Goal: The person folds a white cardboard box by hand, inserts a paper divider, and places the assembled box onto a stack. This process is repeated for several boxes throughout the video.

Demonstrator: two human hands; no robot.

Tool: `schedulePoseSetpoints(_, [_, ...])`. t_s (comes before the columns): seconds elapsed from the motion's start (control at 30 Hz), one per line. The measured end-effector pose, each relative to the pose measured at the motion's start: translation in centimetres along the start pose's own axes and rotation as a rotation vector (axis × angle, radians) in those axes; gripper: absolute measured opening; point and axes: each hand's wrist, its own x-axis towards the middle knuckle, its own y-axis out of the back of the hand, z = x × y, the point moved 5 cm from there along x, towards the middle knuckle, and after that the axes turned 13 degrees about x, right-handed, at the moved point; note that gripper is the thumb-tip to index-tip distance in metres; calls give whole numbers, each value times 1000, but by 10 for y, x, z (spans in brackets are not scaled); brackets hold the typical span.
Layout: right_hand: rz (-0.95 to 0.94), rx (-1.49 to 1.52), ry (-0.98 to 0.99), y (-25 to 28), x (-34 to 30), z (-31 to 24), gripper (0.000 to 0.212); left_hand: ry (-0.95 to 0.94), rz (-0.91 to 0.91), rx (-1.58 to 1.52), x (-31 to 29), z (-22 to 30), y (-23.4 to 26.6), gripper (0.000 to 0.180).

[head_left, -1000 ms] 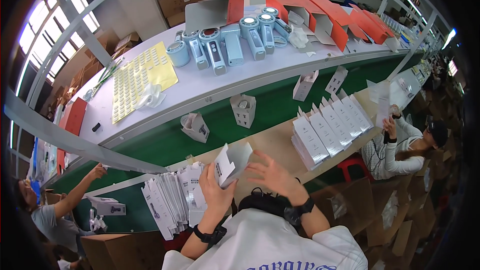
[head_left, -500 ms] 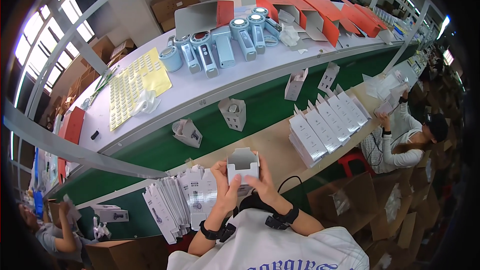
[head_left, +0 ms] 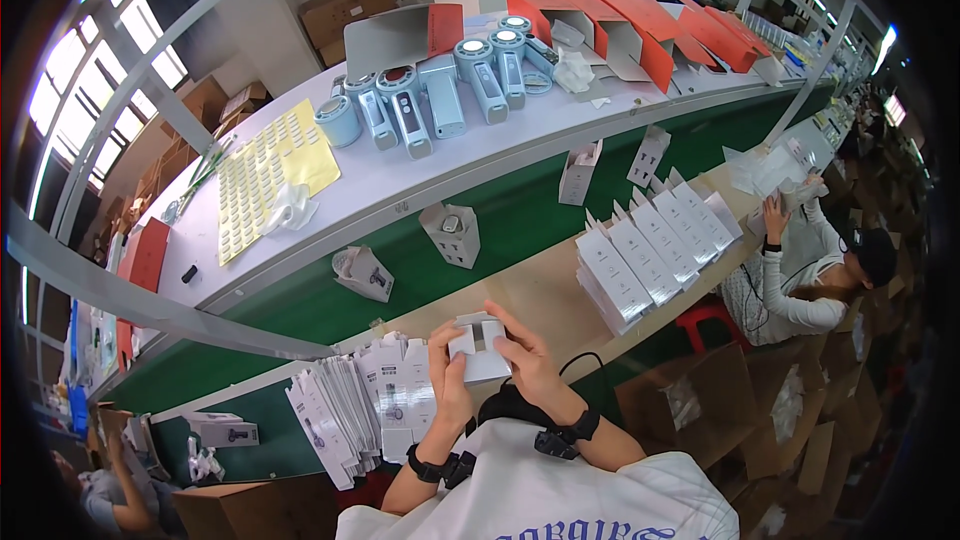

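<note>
In the head view, the person's two hands are together around one small white box (head_left: pixel 485 369), which is in front of the body, near the near edge of the tan surface (head_left: pixel 535 292). The left hand (head_left: pixel 447 368) has its grip closed on the left side of this box, and the right hand (head_left: pixel 530 358) has its grip closed on the right side, with the thumb lying at the top flaps. Near the left hand, toward the left end, there is a stack of flat cartons (head_left: pixel 325 428), packed side by side. To the right of the right hand, a row of white cartons (head_left: pixel 645 265) leans together on the tan surface, with the flaps raised. Beyond the hands, an open carton (head_left: pixel 451 237) stands on the green strip (head_left: pixel 510 223), below the near edge of the white surface (head_left: pixel 375 178). On this white surface, blue devices (head_left: pixel 408 118) are grouped near the far edge, a yellow sheet (head_left: pixel 318 168) lies toward the left end, and red boxes (head_left: pixel 650 35) stand along the far edge at right.
</note>
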Motion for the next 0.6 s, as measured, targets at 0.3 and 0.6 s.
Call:
schedulePoseSetpoints(0.3, [-172,83,-54,2,-3,-6,38,8,-51,-109,5,-7,3,25])
schedulePoseSetpoints(0.6, [-46,-248,101,6,-2,-2,38,95,1,-84,3,-5,-3,27])
